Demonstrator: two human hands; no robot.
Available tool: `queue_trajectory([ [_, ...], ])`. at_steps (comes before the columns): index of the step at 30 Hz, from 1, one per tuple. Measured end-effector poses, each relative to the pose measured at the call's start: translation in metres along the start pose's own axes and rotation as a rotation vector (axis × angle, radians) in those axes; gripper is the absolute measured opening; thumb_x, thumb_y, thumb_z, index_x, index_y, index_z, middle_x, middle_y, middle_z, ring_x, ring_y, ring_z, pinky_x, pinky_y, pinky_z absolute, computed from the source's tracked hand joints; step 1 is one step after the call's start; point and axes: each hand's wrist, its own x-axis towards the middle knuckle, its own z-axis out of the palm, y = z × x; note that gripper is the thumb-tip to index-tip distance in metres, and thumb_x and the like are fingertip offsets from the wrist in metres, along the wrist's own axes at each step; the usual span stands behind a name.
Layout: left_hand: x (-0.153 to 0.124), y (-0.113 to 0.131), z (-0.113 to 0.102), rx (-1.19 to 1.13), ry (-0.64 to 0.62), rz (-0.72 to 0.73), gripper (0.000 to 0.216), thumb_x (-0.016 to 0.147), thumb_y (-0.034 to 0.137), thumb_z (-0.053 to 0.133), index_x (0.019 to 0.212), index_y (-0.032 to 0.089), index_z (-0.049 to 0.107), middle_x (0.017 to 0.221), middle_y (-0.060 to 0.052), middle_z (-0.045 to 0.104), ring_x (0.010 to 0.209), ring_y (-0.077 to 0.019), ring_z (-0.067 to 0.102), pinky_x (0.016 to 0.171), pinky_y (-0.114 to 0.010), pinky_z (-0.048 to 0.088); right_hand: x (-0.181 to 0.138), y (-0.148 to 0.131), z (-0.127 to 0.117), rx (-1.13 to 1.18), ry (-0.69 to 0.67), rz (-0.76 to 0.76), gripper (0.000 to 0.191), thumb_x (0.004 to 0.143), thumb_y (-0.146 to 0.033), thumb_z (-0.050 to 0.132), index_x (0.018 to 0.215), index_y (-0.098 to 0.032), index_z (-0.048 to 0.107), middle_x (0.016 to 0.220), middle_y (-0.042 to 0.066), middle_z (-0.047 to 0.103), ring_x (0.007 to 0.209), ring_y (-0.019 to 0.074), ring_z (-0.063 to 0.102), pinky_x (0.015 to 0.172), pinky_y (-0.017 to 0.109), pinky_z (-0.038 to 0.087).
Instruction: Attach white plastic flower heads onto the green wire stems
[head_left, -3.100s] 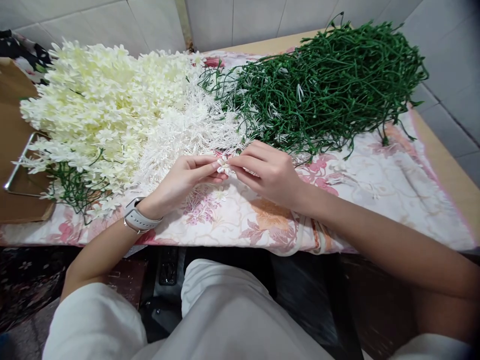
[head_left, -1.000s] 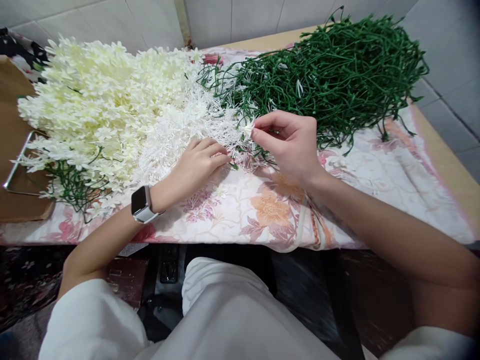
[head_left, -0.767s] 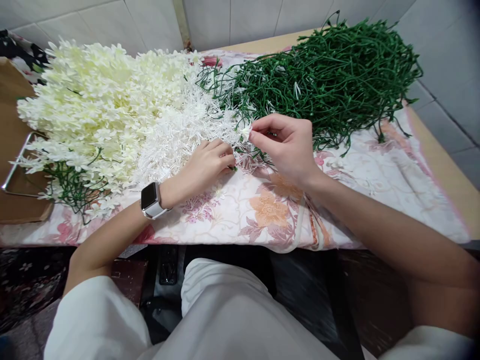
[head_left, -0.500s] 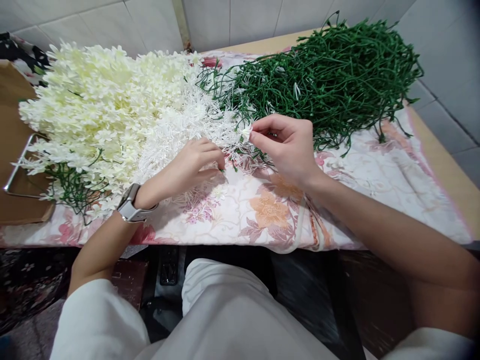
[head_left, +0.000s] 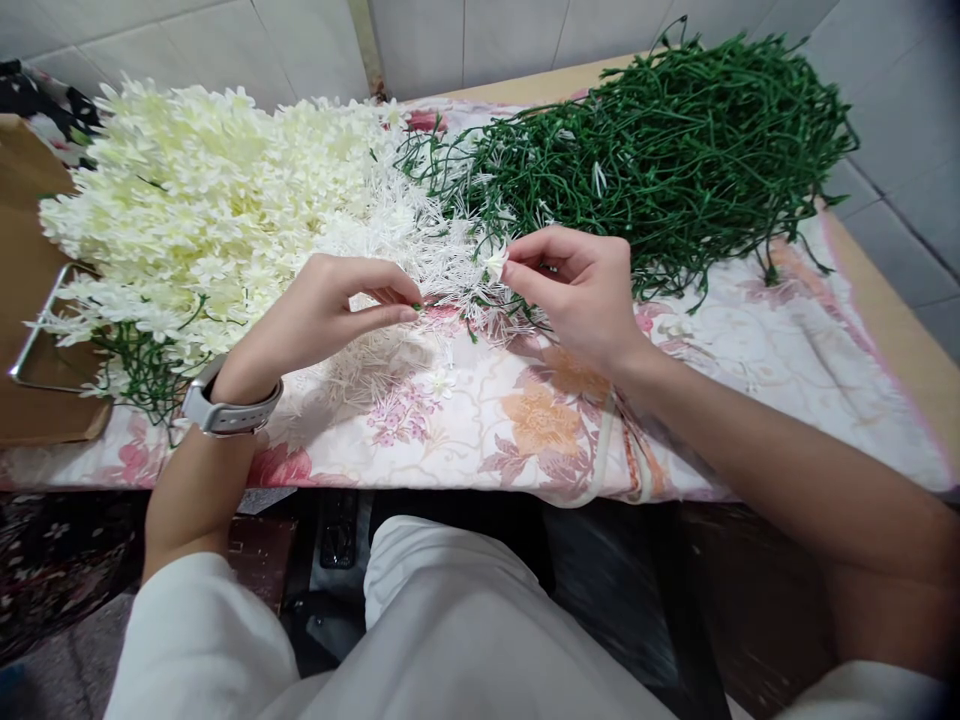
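My right hand (head_left: 581, 290) pinches a small white flower (head_left: 494, 262) on a green stem, held just above the floral cloth (head_left: 712, 350). My left hand (head_left: 319, 315) is lifted off the cloth, with thumb and forefinger pinched on a thin white stamen piece (head_left: 426, 303) beside the pile of white stamen pieces (head_left: 375, 260). The two hands face each other a short gap apart. A grey watch (head_left: 229, 410) sits on my left wrist.
A big heap of cream flowers (head_left: 187, 210) fills the left of the table. A tangle of green stems (head_left: 675, 160) fills the back right. A brown cardboard box (head_left: 30, 300) with a metal handle stands at the far left. Tiled wall behind.
My left hand dipped into the white pile, closed on a piece, then rose and turned toward my right hand. My right hand stays still with the flower.
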Motion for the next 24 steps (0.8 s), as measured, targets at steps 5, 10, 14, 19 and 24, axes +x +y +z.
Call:
queue_trajectory([
  [5, 0.001, -0.003, 0.008, -0.224, 0.206, 0.061, 0.009, 0.078, 0.026, 0.075, 0.087, 0.022, 0.076, 0.075, -0.003, 0.070, 0.068, -0.0147, 0.066, 0.068, -0.031, 0.055, -0.003, -0.005, 0.001, -0.007, -0.036, -0.018, 0.005, 0.082, -0.017, 0.066, 0.078, -0.019, 0.067, 0.072, 0.000, 0.065, 0.066, 0.0116, 0.060, 0.058, 0.026, 0.051],
  [10, 0.002, 0.000, 0.026, -0.344, 0.219, -0.089, 0.014, 0.078, 0.030, 0.075, 0.084, 0.017, 0.077, 0.071, -0.003, 0.069, 0.063, -0.0142, 0.066, 0.063, -0.030, 0.057, -0.012, -0.021, 0.004, 0.012, -0.120, -0.040, 0.008, 0.082, -0.015, 0.065, 0.075, -0.020, 0.067, 0.073, -0.001, 0.066, 0.064, 0.0104, 0.059, 0.057, 0.025, 0.049],
  [14, 0.000, 0.004, 0.036, -0.420, 0.114, -0.132, 0.017, 0.073, 0.032, 0.079, 0.083, 0.018, 0.077, 0.068, -0.001, 0.069, 0.061, -0.0131, 0.065, 0.061, -0.026, 0.056, -0.015, -0.028, 0.004, -0.002, -0.157, -0.112, 0.010, 0.082, -0.014, 0.063, 0.074, -0.020, 0.066, 0.073, -0.001, 0.066, 0.062, 0.0094, 0.056, 0.057, 0.025, 0.047],
  [19, 0.000, 0.004, 0.039, -0.400, 0.070, -0.134, 0.019, 0.075, 0.036, 0.078, 0.079, 0.017, 0.077, 0.066, -0.002, 0.069, 0.062, -0.0138, 0.064, 0.060, -0.026, 0.055, -0.014, -0.029, 0.004, -0.047, -0.175, -0.125, 0.010, 0.082, -0.015, 0.063, 0.074, -0.020, 0.067, 0.072, -0.001, 0.066, 0.063, 0.0100, 0.056, 0.058, 0.025, 0.045],
  [24, 0.000, 0.006, 0.038, -0.390, -0.003, -0.133, 0.019, 0.076, 0.035, 0.076, 0.076, 0.016, 0.076, 0.065, -0.003, 0.067, 0.060, -0.0126, 0.062, 0.059, -0.024, 0.051, -0.016, -0.030, 0.004, -0.071, -0.221, -0.192, 0.010, 0.083, -0.015, 0.061, 0.077, -0.020, 0.067, 0.072, -0.001, 0.065, 0.062, 0.0095, 0.056, 0.057, 0.025, 0.045],
])
